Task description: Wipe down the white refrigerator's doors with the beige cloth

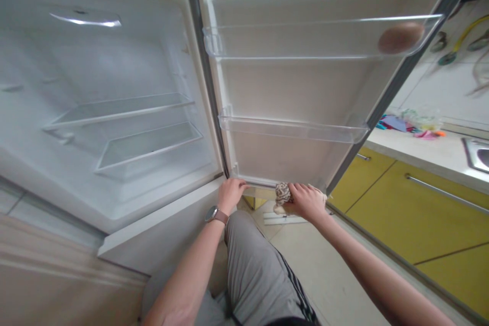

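Observation:
An open refrigerator door faces me, with clear plastic shelves along its inner side. At the lowest clear shelf, my left hand pinches the left end of its front edge and wears a watch on the wrist. Farther right on that same shelf, my right hand is closed around a patterned cloth, pressed against the shelf. The middle door shelf and the upper door shelf sit above; a round brownish item shows at the upper one's right end.
To the left, the refrigerator's inside has a lit lamp and glass shelves. On the right, yellow cabinets stand under a white counter with colourful cloths and a sink. Tiled floor lies below.

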Demonstrator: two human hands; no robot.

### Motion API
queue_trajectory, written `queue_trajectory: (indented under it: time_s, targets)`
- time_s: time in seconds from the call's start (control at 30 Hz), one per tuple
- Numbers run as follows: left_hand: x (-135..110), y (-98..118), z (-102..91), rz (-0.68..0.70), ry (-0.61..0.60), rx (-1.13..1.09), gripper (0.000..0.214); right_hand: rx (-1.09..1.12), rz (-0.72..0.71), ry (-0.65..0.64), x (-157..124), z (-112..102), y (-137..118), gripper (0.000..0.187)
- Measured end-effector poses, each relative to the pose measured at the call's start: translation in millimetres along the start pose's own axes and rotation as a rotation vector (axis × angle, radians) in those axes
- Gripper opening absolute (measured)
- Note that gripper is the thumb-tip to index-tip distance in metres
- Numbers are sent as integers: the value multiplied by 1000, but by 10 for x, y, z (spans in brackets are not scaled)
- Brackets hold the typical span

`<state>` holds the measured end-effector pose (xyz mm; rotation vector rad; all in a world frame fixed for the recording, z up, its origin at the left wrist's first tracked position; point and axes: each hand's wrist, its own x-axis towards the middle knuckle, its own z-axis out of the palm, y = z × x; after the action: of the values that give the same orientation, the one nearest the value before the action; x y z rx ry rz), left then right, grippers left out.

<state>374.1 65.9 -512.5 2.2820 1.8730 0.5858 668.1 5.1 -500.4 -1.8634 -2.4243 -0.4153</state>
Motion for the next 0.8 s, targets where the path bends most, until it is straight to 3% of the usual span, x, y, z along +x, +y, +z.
queue_trajectory:
  time_s: [0.13,0.33,0.43,0.57,0.8]
  targets:
    - [-3,-16,-5,18,19,1,21,29,-64,-30,151,-98,-220,41]
    - [-10,-54,-8,24,35,19,18,130,-82,-84,532,-212,-834,39]
    - [-8,-76,-9,23,46,25,16,159,-73,-99,635,-197,-912,44]
    - [-4,-99,-1,28,57,15,19,189,-79,-99,552,-152,-676,44]
    - [-3,-103,36,34,65,2,19,305,-51,30,119,-100,62,26]
